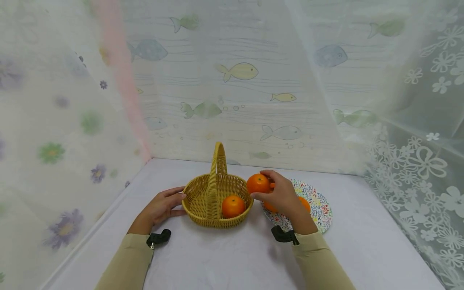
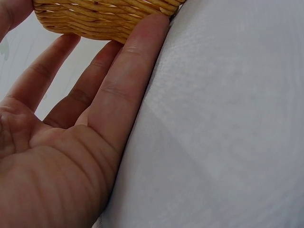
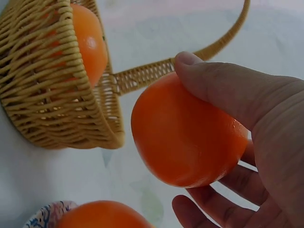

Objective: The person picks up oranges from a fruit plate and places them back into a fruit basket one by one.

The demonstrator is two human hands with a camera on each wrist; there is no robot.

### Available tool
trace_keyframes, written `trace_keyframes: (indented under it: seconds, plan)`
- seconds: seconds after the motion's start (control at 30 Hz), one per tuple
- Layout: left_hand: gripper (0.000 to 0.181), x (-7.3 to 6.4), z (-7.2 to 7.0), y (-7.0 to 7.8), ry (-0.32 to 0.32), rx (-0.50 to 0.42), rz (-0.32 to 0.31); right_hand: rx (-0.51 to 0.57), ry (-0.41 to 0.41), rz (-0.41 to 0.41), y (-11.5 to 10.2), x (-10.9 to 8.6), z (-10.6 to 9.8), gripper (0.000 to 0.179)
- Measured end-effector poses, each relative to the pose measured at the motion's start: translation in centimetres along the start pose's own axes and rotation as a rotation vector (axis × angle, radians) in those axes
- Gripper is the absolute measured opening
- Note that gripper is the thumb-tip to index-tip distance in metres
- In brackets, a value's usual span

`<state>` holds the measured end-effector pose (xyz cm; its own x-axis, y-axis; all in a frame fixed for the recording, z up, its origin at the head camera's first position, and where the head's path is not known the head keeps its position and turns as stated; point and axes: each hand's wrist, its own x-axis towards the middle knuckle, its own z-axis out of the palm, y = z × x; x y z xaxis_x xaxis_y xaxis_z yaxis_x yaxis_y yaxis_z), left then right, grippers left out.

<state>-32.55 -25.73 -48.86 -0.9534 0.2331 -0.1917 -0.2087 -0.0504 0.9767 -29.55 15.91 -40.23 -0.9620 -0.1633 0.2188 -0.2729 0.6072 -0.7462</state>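
Note:
In the head view, a yellow-brown wicker basket (image 1: 214, 222) with a tall arched handle stands mid-table. One orange (image 1: 233, 206) lies inside, right of the handle. My left hand (image 1: 163, 207) touches the basket's left side; the left wrist view shows its fingers (image 2: 126, 85) stretched out, tips against the weave. Held between thumb and fingers of my right hand (image 1: 284, 196) is another orange (image 1: 258, 183), just off the basket's right rim. The right wrist view shows this orange (image 3: 185, 133) apart from the basket (image 3: 42, 99), thumb on its upper side.
Right of the basket, partly behind my right hand, lies a round plate (image 1: 322, 213) with a colourful pattern. Oranges (image 1: 304, 204) rest on it, partly hidden by the hand. White cloth covers the table (image 1: 210, 257); printed curtains (image 1: 239, 121) hang behind and at both sides.

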Motion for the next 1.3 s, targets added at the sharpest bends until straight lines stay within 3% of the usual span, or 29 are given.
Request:
trace_keyframes:
  seconds: [0.3, 0.57, 0.93, 1.3]
  plan:
    - [0.063, 0.1, 0.1, 0.0, -0.008, 0.036, -0.007, -0.03, -0.008, -0.026, -0.2, -0.2, 1.3, 0.08]
    - [0.062, 0.1, 0.1, 0.0, -0.004, 0.016, -0.002, -0.035, -0.017, -0.085, -0.9, -0.2, 2.3, 0.082]
    - [0.064, 0.3, -0.2, -0.2, -0.006, 0.019, -0.004, -0.105, -0.017, -0.111, -1.3, -0.3, 3.2, 0.079]
    - [0.063, 0.1, 0.0, -0.1, 0.01, 0.022, -0.002, -0.096, -0.055, -0.127, -1.3, -0.6, 4.2, 0.08]
